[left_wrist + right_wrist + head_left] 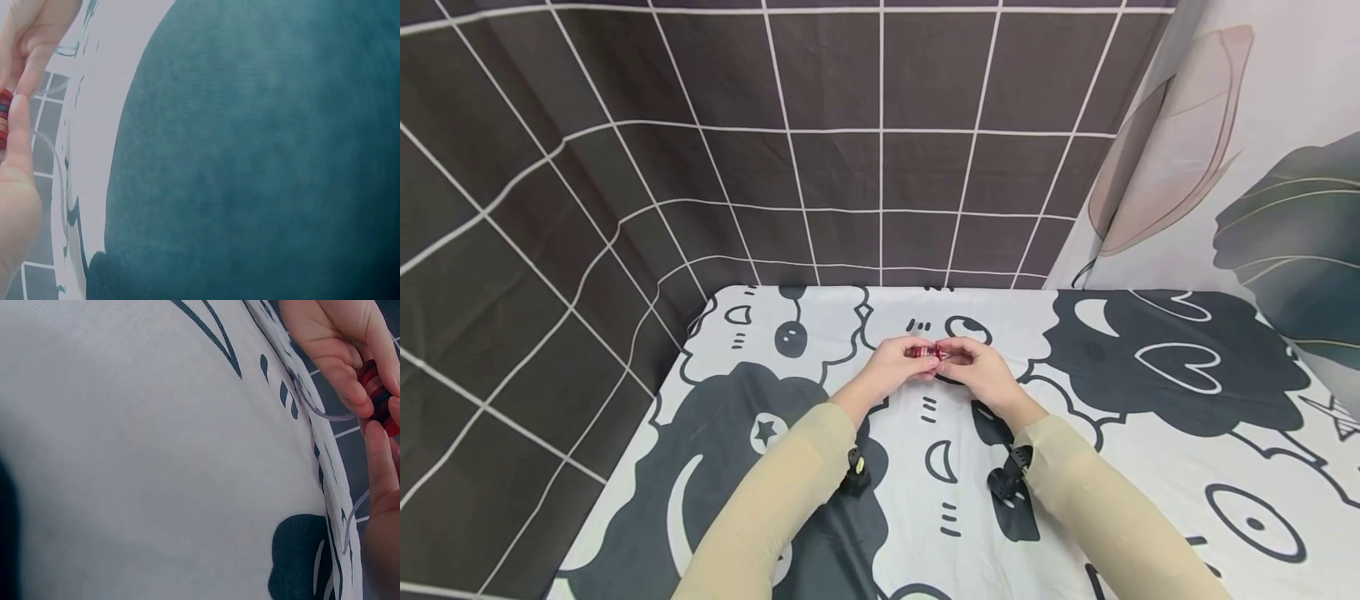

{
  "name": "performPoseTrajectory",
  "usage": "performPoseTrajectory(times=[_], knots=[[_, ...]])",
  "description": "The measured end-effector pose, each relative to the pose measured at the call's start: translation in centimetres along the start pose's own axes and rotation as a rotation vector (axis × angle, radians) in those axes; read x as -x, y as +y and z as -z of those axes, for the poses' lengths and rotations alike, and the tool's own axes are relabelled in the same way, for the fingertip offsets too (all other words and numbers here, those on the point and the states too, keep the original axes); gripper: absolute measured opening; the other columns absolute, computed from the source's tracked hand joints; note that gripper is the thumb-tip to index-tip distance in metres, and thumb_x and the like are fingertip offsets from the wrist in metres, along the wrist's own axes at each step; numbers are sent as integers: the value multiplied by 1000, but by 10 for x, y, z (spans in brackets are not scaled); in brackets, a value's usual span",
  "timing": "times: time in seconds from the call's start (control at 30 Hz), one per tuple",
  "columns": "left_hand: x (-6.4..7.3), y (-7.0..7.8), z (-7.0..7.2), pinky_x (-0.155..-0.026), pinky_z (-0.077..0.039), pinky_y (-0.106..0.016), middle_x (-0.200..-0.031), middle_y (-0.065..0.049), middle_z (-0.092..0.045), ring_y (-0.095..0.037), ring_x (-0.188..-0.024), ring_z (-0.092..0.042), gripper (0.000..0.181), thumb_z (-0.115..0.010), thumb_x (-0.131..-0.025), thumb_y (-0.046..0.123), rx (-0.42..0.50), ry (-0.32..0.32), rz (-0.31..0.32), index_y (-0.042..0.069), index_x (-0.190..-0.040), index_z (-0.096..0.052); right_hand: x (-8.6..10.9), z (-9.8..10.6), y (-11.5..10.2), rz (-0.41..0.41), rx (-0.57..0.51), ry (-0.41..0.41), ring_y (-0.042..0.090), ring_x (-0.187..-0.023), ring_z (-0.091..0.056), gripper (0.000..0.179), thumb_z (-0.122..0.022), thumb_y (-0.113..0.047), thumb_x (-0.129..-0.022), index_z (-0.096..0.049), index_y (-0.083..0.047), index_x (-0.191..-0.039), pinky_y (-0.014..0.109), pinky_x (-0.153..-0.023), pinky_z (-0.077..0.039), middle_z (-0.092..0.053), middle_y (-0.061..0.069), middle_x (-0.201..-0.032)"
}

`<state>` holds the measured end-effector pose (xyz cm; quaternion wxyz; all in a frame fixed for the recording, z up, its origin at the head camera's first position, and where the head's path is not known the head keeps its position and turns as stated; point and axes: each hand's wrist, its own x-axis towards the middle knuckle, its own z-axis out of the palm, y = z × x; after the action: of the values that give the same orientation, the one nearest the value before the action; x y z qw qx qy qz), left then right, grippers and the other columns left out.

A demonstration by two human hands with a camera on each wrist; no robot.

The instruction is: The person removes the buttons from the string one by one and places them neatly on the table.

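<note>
I'm watching the left hand (891,365) and right hand (981,369) pinch the beads (927,352) from left and right, likely to steady them, cord (337,417) looping alongside.

One camera looks forward and down from the head; closer in, both wrist cameras (855,479) (1011,473) share the hands (891,363) (981,373).

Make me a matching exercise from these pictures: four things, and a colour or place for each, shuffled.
Things:
1. Gridded cloth
2. Small banded thing
3. Right sleeve
4. Leaf-print cloth

Colours and places:
A. Plain pale cream
B. Reaches the head view's upper right corner
C. Dark with white lines
D. Mostly red, held between the left hand and the right hand

Pairs: 1-C, 2-D, 3-A, 4-B
</note>
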<state>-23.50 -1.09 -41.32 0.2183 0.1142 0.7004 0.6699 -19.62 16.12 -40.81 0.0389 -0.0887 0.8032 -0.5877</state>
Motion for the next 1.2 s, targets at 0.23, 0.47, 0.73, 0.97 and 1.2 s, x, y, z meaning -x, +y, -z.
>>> performPoseTrajectory(times=[0.23, 0.47, 0.73, 0.97, 1.2], knots=[[-10, -14, 2, -77, -54, -31, -101, -14, -64, -15, -80, -66, 33, -65, -87, 2, -43, 19, -15, -6, -118, -59, -13, 2, 29, -10, 7, 13, 29, -101, -60, 44, -71, -10, -84, -56, 3, -123, 19, -74, -49, -60, 19, -117], [-9, -16, 1, -74, -54, -28, -98, -14, -64, -16, -76, -67, 32, -66, -87, 4, -93, 54, -43, -4, -117, -60, -14, 4, 35, -7, 45, 25, 25, -98, -60, 43, -71, -15, -84, -58, -2, -122, 24, -75, -50, -61, 15, -115], [-9, -15, 1, -74, -54, -27, -95, -14, -65, -18, -78, -68, 32, -66, -87, 6, -107, 65, -53, -4, -117, -60, -14, 7, 35, -4, 32, 51, 24, -96, -59, 42, -70, -12, -83, -59, -1, -122, 22, -74, -50, -61, 17, -113], [-10, -17, 4, -76, -54, -27, -96, -13, -65, -18, -80, -68, 35, -67, -87, 8, -136, 56, -75, -4, -118, -59, -14, 10, 37, -15, 82, 80, 20, -93, -59, 44, -71, -15, -83, -59, -2, -123, 21, -73, -48, -62, 16, -112], [-12, -21, 8, -73, -54, -25, -94, -10, -67, -15, -79, -67, 35, -67, -88, 11, -171, 72, -88, -2, -119, -59, -15, 16, 40, 11, 109, 100, 14, -85, -60, 41, -70, -10, -82, -59, 1, -120, 19, -70, -49, -64, 17, -107]])
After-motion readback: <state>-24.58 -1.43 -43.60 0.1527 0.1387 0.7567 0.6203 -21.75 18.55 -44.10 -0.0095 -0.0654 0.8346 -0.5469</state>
